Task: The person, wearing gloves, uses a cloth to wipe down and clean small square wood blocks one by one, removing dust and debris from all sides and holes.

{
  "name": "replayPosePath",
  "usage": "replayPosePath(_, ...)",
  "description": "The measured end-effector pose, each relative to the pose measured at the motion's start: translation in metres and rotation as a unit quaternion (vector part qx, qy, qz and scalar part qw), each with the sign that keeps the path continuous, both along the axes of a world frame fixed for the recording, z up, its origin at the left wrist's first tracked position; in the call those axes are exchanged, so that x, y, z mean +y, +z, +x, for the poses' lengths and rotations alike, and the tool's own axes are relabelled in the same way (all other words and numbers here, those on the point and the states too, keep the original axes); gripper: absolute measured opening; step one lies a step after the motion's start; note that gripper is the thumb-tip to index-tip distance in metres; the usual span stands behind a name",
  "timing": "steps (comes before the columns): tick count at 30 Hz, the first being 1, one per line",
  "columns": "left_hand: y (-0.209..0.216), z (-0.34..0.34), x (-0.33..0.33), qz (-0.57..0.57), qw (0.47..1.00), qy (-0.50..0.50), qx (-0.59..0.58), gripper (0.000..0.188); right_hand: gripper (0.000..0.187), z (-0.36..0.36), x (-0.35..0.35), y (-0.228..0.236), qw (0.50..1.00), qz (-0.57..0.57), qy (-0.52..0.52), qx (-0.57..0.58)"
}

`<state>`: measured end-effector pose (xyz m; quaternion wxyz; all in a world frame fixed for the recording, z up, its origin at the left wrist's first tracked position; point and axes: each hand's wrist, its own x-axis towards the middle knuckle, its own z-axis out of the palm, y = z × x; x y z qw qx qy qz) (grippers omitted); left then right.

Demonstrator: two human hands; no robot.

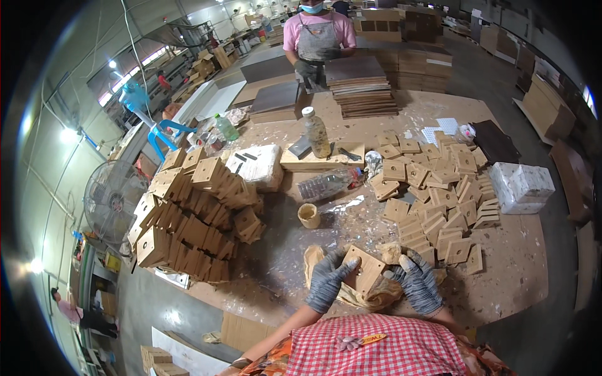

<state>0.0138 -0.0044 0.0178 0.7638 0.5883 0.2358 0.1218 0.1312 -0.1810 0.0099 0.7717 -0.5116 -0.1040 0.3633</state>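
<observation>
Both my hands wear grey knit gloves. My left hand [330, 280] grips a square wooden block [370, 271] by its left side, the thumb lying on its face. The block is tilted toward me and has a hole in the middle and small holes near the corners. On its right, my right hand [419, 282] pinches a small tan wad [390, 252], which looks like cloth or sponge, by the block's upper right corner. A crumpled yellowish cloth [376, 298] lies beneath the block. Whether my right fingertips touch the block I cannot tell.
Stacked wooden blocks [188, 229] stand at left; a loose heap of similar blocks [439, 188] spreads at right. Ahead are a small cup [308, 216], a lying plastic bottle [329, 183] and an upright bottle [316, 135]. Across the table stands a person [320, 37] behind dark panels [356, 70].
</observation>
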Motion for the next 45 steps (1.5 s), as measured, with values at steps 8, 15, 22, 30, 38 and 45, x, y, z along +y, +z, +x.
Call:
replayPosePath(8,-0.025,-0.003,-0.003,-0.081,0.987,-0.137,0.026,0.064,0.034,-0.017,0.023,0.016,0.993,0.086,-0.004,0.077)
replayPosePath(15,-0.018,-0.010,0.000,-0.232,0.956,-0.175,-0.044,0.058,0.033,-0.006,0.022,0.029,0.997,0.038,0.011,-0.068)
replayPosePath(22,-0.016,-0.008,-0.006,-0.213,0.967,-0.135,-0.032,0.050,0.035,-0.011,0.038,0.024,0.903,-0.005,-0.012,-0.429)
replayPosePath(30,-0.015,-0.010,-0.006,-0.194,0.976,-0.089,-0.032,0.053,0.034,-0.010,0.043,0.014,0.859,-0.111,0.013,-0.500)
replayPosePath(38,-0.023,-0.005,0.010,-0.247,0.959,-0.117,-0.076,0.065,0.033,0.012,0.022,0.007,0.890,-0.124,-0.012,-0.438)
replayPosePath(45,-0.007,-0.009,0.003,-0.229,0.973,0.026,0.008,0.056,0.034,0.016,0.020,0.008,0.915,-0.008,0.019,-0.404)
